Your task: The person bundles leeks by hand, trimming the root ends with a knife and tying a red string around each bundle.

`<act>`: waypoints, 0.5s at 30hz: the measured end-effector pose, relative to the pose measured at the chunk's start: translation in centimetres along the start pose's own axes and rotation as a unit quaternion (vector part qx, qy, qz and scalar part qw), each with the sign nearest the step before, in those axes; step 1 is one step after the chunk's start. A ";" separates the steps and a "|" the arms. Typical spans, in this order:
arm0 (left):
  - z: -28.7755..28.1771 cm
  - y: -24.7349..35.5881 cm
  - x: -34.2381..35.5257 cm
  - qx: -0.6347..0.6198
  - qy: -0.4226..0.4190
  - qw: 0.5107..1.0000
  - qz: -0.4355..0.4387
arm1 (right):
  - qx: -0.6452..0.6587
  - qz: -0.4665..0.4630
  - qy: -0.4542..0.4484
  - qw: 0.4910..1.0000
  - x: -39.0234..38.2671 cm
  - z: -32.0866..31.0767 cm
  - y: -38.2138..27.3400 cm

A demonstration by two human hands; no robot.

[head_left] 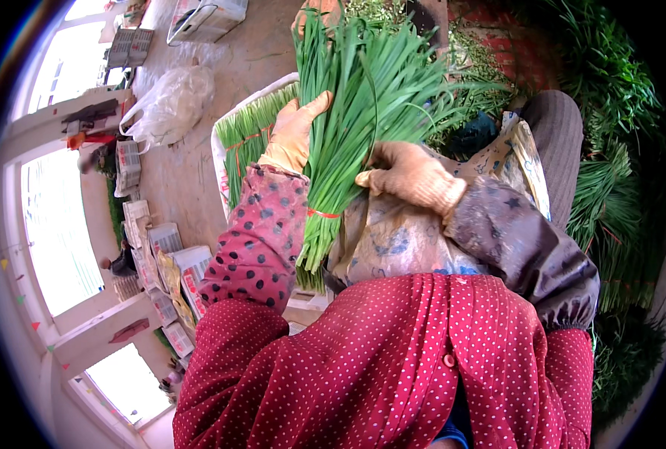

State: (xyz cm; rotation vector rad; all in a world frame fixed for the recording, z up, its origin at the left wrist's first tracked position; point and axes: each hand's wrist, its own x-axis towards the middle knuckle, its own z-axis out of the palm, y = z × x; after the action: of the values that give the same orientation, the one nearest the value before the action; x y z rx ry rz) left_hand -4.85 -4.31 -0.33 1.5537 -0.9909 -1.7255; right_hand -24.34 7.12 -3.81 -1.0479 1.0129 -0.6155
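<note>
Against the left grip (294, 135) lie bundled greens (345, 142).

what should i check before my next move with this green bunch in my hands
1. Left hand on the green bunch: ok, gloved, with the thumb across the leaves.
2. Right hand grip: cannot tell; it is at the bunch's right side, but its fingers are partly hidden.
3. Red band in place: ok, it crosses the lower stems; its tightness cannot be judged.
4. Leaf tips gathered: not ok, they fan out toward the upper right.
5. Room in the white crate: cannot tell; stems show inside, but the bunch and left arm hide part of it.
</note>
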 end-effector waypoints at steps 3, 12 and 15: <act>0.3 -0.6 0.2 -0.010 -0.024 1.000 0.013 | 0.109 0.089 0.021 0.990 0.4 0.3 0.3; 0.4 -0.2 0.0 0.003 -0.019 0.999 0.032 | 0.166 0.105 0.023 0.980 -0.5 -0.4 0.3; 1.1 -0.1 -0.5 0.008 -0.008 1.000 0.023 | 0.149 0.057 -0.038 0.986 -0.7 0.8 0.2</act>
State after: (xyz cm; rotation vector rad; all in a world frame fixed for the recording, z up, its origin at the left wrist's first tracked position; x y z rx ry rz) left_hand -5.86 -3.66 -0.12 1.5174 -1.0432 -1.7044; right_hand -23.94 8.13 -3.61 -0.7403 0.8758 -0.6066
